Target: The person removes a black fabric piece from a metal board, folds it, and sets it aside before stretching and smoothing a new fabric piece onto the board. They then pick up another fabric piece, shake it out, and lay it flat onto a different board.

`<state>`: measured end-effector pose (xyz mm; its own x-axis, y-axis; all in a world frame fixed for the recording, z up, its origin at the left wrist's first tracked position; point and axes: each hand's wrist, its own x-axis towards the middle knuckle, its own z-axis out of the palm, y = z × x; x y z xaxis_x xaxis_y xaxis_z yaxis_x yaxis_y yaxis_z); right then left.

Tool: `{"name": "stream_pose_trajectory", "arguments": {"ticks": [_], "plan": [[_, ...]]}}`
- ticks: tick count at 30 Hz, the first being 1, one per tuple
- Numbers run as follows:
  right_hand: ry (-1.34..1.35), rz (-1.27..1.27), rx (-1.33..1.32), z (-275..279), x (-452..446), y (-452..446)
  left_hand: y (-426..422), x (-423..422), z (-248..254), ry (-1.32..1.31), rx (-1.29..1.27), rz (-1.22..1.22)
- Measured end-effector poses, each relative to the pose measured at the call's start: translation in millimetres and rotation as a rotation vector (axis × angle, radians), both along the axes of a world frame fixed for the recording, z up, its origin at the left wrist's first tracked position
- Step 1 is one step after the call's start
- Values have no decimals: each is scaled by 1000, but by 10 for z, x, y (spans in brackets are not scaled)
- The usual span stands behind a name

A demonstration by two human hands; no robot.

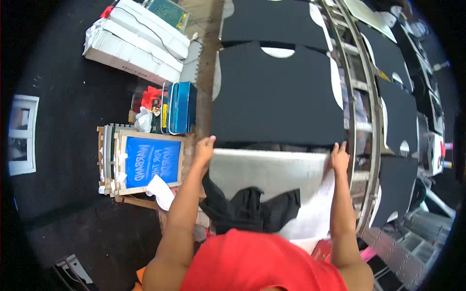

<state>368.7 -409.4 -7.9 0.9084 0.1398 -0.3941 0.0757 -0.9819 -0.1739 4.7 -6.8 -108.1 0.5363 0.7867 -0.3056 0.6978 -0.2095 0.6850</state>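
Note:
A black shirt piece (279,97) lies flat over a board on the long table, its near edge running between my two hands. My left hand (205,149) pinches the left corner of that edge. At the right corner my right hand (340,156) has its fingers closed on the cloth. Below the edge shows a bare pale board (242,169), with a crumpled black cloth (257,208) on its near part, close to my red top.
A metal rail (359,106) runs along the right, with more black shirt pieces (398,111) beyond it. At left stand a framed blue screen (151,162), a blue container (180,107) and a long white box (141,43). Another black piece (274,22) lies farther up.

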Motion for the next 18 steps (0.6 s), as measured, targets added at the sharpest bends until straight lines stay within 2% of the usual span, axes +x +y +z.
{"name": "stream_pose_trajectory", "arguments": {"ticks": [1, 3, 5, 6, 7, 8, 9, 10, 11, 12, 13, 14, 15, 16, 17, 18], "plan": [[-118, 61, 139, -102, -144, -188, -149, -95, 304, -66, 87, 51], [-575, 353, 312, -247, -626, -467, -267, -400, 434, -32, 157, 91], [-385, 287, 362, -110, -1309, -492, -474, -602, 622, -75, 141, 87], [-120, 312, 376, 83, -1627, -510, -630, -753, 686, -96, 110, 83], [-108, 227, 332, 202, -2045, -473, -794, -933, 666, -117, -20, 43], [-92, 224, 409, 216, -2380, -534, -928, -1064, 642, -139, -144, 0], [-77, 223, 486, 173, -2663, -617, -1123, -1120, 923, -25, -225, -56], [26, 188, 452, 122, -2853, -675, -1109, -1466, 242, -106, -295, -120], [133, 155, 419, 57, -3004, -753, -1307, -1502, 616, -88, -196, -145], [63, 322, 485, 143, -3095, -787, -1362, -1592, 723, 77, -70, -188], [48, 314, 493, 230, -3126, -841, -1369, -1683, 794, 243, 61, -224], [324, 284, 584, 321, -3143, -930, -1336, -1783, 769, 237, 70, -234], [606, 250, 668, 584, -3156, -967, -1289, -1896, 661, 103, -4, -225], [627, 197, 872, 908, -3164, -989, -1307, -2003, 598, -30, -82, -211], [693, 45, 1050, 942, -3179, -1064, -1363, -1982, 819, -96, -9, -231], [362, 76, 792, 1113, -3137, -1150, -1417, -1865, 1255, -158, 61, -248]]}}
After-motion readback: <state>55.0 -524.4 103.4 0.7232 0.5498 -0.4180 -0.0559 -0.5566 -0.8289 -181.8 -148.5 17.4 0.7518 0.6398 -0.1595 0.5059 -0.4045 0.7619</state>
